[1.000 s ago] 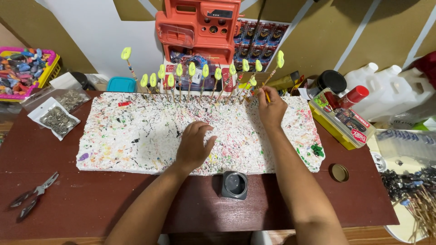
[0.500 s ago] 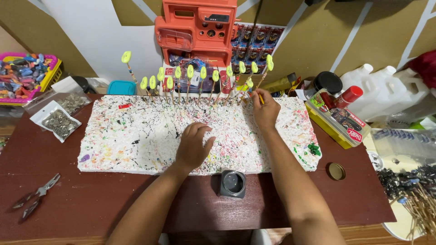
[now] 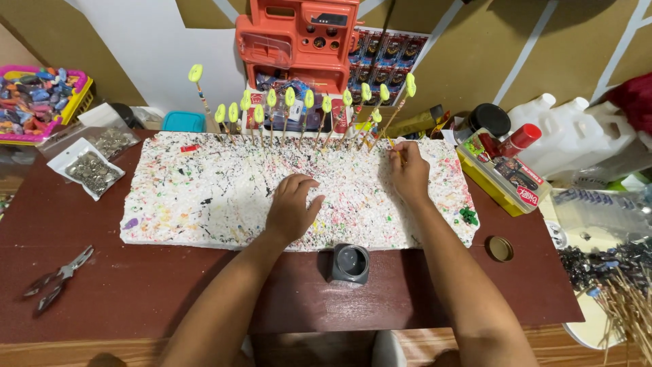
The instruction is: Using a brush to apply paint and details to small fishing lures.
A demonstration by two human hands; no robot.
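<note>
2 hands work a paint-speckled foam board [image 3: 204, 197]: left hand [image 3: 292, 207] lies flat, open, empty; right hand [image 3: 409, 171] pinches a green-tipped stick [image 3: 401, 109] just beyond its fingertips.

Lying across the table [image 3: 136, 299]: foam board [image 3: 204, 197]. Standing along its far edge: sticks [image 3: 292, 119]. Sitting before its near edge: small jar [image 3: 350, 264]. Lying left: pliers [image 3: 58, 278]. Resting right: lid [image 3: 500, 249].
</note>
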